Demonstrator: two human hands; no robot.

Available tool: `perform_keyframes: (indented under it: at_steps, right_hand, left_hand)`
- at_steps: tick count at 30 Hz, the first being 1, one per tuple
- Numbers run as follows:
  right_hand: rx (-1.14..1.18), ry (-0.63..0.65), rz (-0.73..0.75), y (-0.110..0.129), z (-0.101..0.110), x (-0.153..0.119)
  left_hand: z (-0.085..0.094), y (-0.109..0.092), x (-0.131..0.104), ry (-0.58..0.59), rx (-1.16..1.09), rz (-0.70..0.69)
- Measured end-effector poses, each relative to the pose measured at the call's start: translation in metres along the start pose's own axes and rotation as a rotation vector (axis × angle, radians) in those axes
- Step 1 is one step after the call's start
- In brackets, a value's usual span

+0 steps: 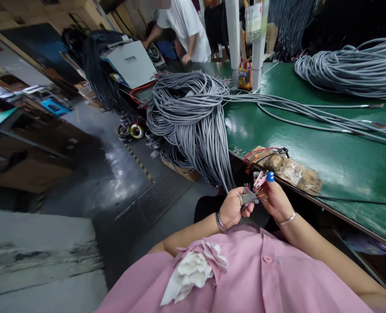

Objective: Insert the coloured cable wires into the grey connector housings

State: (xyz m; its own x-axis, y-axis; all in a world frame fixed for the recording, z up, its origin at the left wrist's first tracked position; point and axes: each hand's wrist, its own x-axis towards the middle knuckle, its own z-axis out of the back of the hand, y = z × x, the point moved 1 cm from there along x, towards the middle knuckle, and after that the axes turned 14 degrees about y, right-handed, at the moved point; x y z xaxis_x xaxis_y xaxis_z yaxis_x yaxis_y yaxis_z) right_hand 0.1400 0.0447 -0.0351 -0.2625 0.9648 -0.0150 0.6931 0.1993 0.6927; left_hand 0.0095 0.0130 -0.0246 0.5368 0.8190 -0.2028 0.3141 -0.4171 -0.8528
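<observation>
My left hand [232,208], with a grey cover on its thumb, is closed around the end of a cable. Thin coloured wires [247,188] fan out of that grip, and more wire ends [260,192] reach toward my other hand. My right hand [277,202] wears a blue cover on the thumb and pinches a small pink clip-like tool [260,179]; its exact kind is unclear. Both hands are close together, just off the bench edge. A worn wooden block [290,171] with red and black leads [267,150] lies on the edge just beyond them.
A large heap of grey cable [189,104] hangs over the end of the green bench [336,161]. Loose cable ends [359,126] stretch rightward, and another coil [352,71] lies at the back right. White posts [232,39] rise from the bench. Beyond stands a person in white [193,30].
</observation>
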Motion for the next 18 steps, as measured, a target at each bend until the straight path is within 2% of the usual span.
perform_keyframes:
  at_steps: [5,8,15,18]
  right_hand:
    - [0.047,0.103,-0.09,0.006,-0.001,-0.006]
    - [0.042,0.106,-0.14,0.01,-0.002,-0.007]
    - [-0.082,0.024,-0.065,0.009,0.0,-0.011]
    - [-0.258,-0.054,0.053,0.008,0.004,-0.013]
  left_hand:
    - [-0.003,-0.003,-0.006,-0.014,-0.011,-0.006]
    - [-0.006,-0.005,-0.012,-0.032,0.018,-0.012]
    - [-0.012,-0.009,-0.013,-0.067,-0.013,-0.097]
    - [-0.012,-0.009,-0.01,-0.073,-0.016,-0.08]
